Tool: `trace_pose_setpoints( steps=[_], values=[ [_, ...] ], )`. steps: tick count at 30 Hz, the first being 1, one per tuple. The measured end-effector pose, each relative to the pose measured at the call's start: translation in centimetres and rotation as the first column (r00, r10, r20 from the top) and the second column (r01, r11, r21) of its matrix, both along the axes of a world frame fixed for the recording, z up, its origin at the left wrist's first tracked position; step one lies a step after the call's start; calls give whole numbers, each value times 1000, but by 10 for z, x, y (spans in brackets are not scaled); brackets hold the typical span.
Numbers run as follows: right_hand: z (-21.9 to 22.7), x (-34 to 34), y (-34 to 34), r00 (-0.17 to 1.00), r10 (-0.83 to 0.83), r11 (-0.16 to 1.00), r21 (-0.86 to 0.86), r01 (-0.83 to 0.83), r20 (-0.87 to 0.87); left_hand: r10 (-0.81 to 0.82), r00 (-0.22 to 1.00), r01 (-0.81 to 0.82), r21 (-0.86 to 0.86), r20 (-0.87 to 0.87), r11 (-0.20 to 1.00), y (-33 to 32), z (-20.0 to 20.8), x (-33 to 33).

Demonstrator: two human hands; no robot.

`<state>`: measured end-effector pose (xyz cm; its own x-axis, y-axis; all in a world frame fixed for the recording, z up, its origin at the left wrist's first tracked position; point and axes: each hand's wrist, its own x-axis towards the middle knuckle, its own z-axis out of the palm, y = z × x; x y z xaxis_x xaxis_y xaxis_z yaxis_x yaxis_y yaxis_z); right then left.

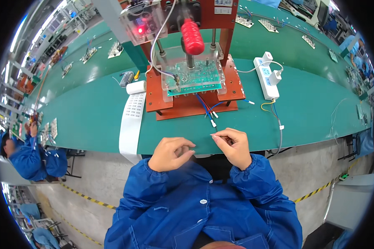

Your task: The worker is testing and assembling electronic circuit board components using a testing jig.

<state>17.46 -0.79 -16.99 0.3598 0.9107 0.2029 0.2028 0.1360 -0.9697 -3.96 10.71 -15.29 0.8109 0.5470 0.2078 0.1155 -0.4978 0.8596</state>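
Note:
Near the table's front edge my left hand [170, 154] is held with thumb and fingers apart, nothing in it. My right hand [233, 147] is closed in a pinch, its fingertips at a thin dark wire [216, 129] below a white connector [213, 123]. Blue and red wires [205, 108] run to this connector from under the red press fixture [158, 99]. In the fixture a green circuit board [194, 88] lies beneath a clear plate [170, 62]. Above it hangs a lever with a red grip [192, 38].
A white label strip [131, 124] unrolls over the front edge, left of the fixture. At the right stands a white power strip [266, 81] with plugs and a grey cord [281, 135]. A box with a lit red lamp [141, 30] hangs upper left. Another person [31, 157] sits far left.

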Motion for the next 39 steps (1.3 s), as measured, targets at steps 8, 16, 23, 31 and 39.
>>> trace_pose_setpoints(
  steps=[8, 16, 23, 31, 39],
  values=[
    [7, -10, 2, 996, 13, 1000, -20, -15, -87, 12, 999, -17, 106, 47, 994, -4, -8, -5],
    [61, 7, 21, 877, -308, 841, 536, 70, 368, 22, 999, -28, 137, 44, 990, -4, -8, 1],
    [184, -39, 129, 901, -350, 637, 771, 28, 257, 63, 996, -55, 125, -58, 991, -5, -4, -7],
    [179, 21, 168, 649, -616, 331, 894, -303, 447, 76, 996, -82, 139, 44, 987, -10, -11, -12],
    [282, 4, 176, 707, -562, 785, 547, 291, 430, 43, 996, -50, 92, 76, 994, -5, -7, -7]
  ],
)
